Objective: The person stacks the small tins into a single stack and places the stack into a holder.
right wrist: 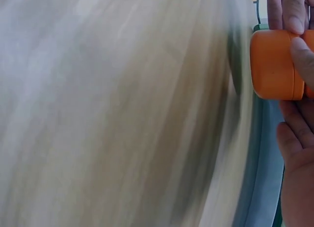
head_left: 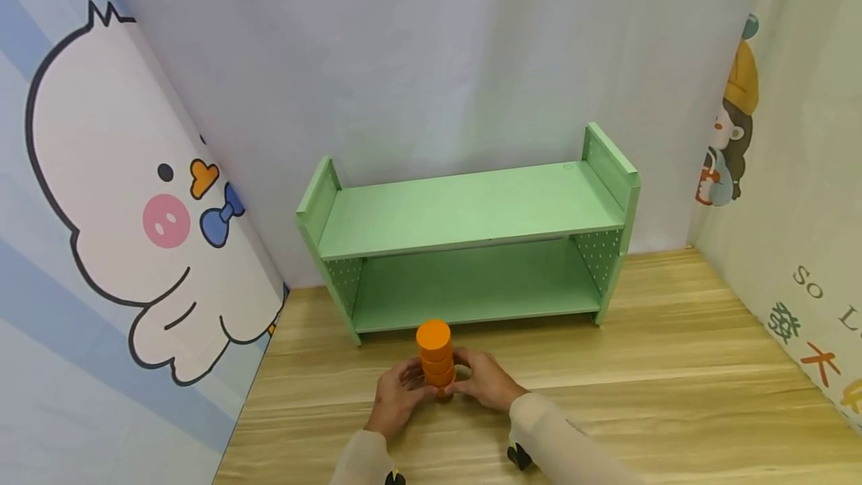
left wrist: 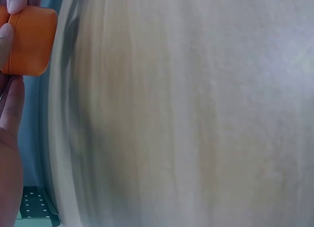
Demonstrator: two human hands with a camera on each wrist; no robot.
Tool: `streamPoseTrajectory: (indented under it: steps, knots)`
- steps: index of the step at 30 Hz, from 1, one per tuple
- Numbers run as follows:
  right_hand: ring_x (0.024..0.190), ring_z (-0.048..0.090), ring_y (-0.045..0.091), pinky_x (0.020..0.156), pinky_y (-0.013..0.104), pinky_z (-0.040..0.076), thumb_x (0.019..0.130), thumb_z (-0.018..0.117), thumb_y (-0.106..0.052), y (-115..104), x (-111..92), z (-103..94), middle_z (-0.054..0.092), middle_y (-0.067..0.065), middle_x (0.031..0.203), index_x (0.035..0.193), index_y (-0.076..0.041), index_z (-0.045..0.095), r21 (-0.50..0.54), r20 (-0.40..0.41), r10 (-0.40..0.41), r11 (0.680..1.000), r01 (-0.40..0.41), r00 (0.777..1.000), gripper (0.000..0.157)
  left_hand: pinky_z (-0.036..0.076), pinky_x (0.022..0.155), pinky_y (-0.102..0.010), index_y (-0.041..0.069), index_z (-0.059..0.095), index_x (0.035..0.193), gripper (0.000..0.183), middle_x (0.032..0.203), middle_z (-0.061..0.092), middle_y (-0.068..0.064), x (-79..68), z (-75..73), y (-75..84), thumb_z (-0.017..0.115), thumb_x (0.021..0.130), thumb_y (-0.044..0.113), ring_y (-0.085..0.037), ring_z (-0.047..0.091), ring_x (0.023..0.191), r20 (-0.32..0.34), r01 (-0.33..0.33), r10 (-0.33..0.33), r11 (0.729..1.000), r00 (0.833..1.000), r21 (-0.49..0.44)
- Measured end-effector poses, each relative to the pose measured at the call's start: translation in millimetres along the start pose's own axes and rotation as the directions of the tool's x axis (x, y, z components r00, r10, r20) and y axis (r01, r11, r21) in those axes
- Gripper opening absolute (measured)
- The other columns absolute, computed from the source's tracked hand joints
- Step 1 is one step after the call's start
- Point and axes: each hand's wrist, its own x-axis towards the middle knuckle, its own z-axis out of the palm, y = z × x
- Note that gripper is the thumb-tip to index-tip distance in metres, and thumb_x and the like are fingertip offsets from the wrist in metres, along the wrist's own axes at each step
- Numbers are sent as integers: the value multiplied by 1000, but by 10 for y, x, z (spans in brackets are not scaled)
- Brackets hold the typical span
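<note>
A stack of orange cylinders, several round sections high with a flat top, stands upright between my two hands in the head view. My left hand holds the lower part from the left, thumb in front. From the right, my right hand grips the same lower part, its thumb almost meeting the other. The lowest section, an orange round-edged container with a thin seam, shows between fingers in the left wrist view. Thumb and fingers also pinch that container in the right wrist view. Hands hide part of the stack.
Behind the hands stands a green two-tier shelf with perforated side panels, on a wood-grain table. A pale curtain hangs behind it. Printed cloths with cartoon figures border both sides.
</note>
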Motion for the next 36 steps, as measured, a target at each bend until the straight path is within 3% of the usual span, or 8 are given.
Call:
streamPoseTrajectory:
  steps: [5,23,36]
  knots:
    - [125,56,35,107,53,45,85,81,-14,-40,-21,-78,61,17,134,134,3,57,-18,1,-6,1000,6,1000,57,57,94,-38,-13,59,124,53,122,63,-30,32,21,65,83,77,-1,-43,63,113,5,25,-25,1000,1000,11]
    - [127,54,36,108,59,41,87,79,-17,-156,-79,-361,59,17,136,137,2,55,-6,-14,3,1000,-4,1000,58,53,100,-41,-6,62,124,48,124,64,-24,182,94,291,81,81,3,-38,61,117,71,-12,13,1000,997,-4]
    - [124,57,34,106,59,44,86,80,-22,-278,-139,-576,61,14,135,138,-2,56,-61,-55,-51,997,48,997,61,54,99,-42,-1,63,124,46,124,65,-19,289,149,517,81,82,5,-34,63,116,114,-104,100,994,988,26]
